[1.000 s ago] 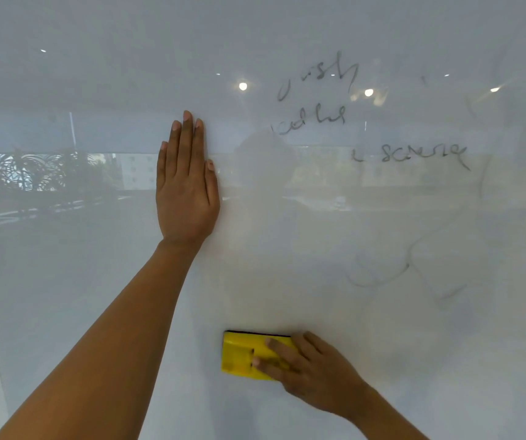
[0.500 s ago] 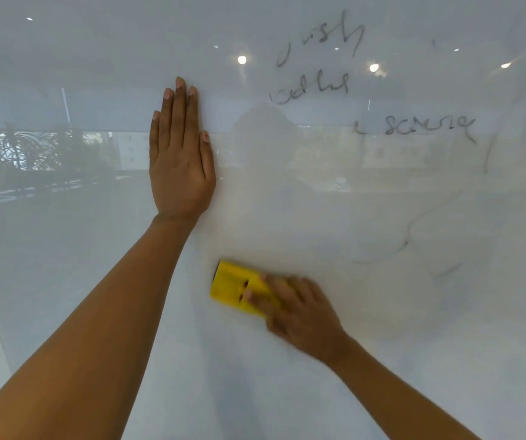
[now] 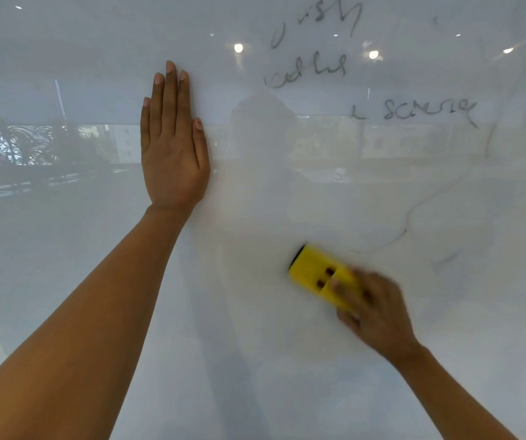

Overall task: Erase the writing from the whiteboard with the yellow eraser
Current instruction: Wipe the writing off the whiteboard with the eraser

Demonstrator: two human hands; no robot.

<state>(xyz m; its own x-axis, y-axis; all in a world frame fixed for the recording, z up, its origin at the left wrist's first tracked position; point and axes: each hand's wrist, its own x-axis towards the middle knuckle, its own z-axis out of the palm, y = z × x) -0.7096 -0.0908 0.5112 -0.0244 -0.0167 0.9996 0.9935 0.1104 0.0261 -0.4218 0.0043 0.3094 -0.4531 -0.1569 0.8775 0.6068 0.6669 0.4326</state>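
The right hand [image 3: 374,312] has its grip clamped on the yellow eraser [image 3: 320,276], pressed tilted against the whiteboard [image 3: 64,281] — below the handwriting [image 3: 427,109] and well apart from it. The left hand [image 3: 172,147] lies flat on the board, fingers together and outstretched, holding nothing — up and left of the eraser.

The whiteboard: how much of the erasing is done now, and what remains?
Done: the whiteboard reads clean at lower left. In hand: the right hand presses the yellow eraser at mid-board; the left hand lies flat. Left: three handwritten lines at upper right, and faint curved strokes beside the eraser.
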